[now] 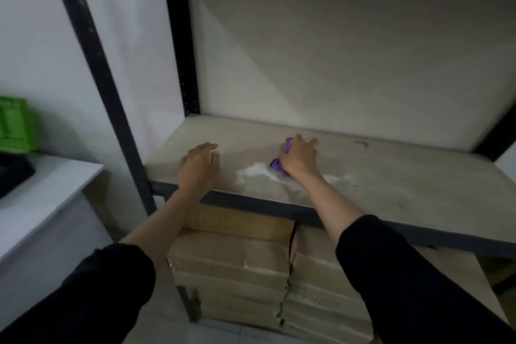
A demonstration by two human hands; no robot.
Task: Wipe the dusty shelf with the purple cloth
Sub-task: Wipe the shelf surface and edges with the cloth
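The shelf (391, 176) is a pale beige board in a dark metal frame, at waist height. A patch of white dust (257, 172) lies near its front edge, between my two hands. My right hand (298, 158) grips the purple cloth (287, 145) and presses it onto the board just right of the dust; only small purple bits show at the fingers and by the wrist. My left hand (199, 165) rests flat on the board near the front left corner, fingers straight, holding nothing.
Dark metal uprights (111, 109) frame the shelf at left. Stacked cardboard boxes (237, 265) sit under the shelf. A white table (42, 198) stands at left with a green crate (15, 123) and a black object. A small mark (361, 144) lies on the board at right.
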